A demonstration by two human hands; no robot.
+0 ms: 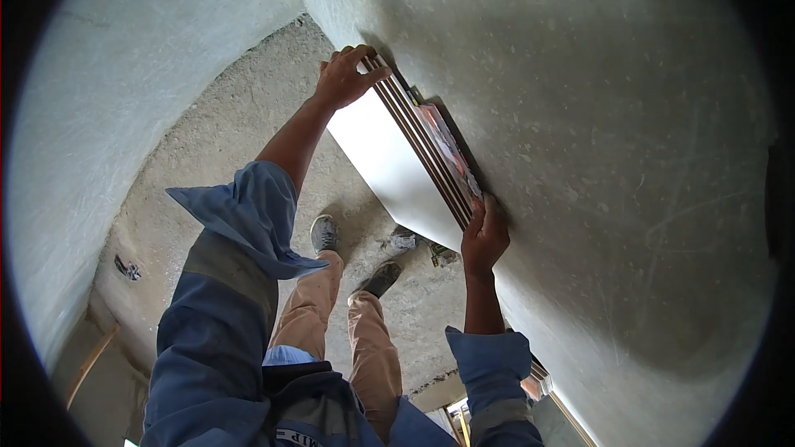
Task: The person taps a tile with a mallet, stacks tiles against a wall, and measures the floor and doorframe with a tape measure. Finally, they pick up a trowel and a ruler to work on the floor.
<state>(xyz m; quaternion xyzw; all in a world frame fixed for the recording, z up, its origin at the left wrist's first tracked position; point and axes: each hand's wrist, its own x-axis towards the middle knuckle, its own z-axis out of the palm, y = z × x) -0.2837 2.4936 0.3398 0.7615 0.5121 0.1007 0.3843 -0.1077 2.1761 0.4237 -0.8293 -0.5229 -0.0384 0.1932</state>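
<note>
A stack of several tiles (393, 170) stands on edge by the plastered wall, its front face glossy white and its edges brown. My left hand (346, 79) grips the far upper corner, the thumb lying across the top edges. At the near upper corner, my right hand (486, 236) is closed on the same stack, with some fingertips hidden. Printed packaging (447, 145) in red and white clings along the wall side of the stack, between the tiles and the wall.
The rough concrete floor (224, 141) meets plastered walls (613, 157) on both sides. Near my shoes (325, 233) lie a crumpled plastic piece (403, 238) and small debris (441, 255). A wooden strip (91, 364) leans at lower left. More stacked tiles (540, 377) show behind my right sleeve.
</note>
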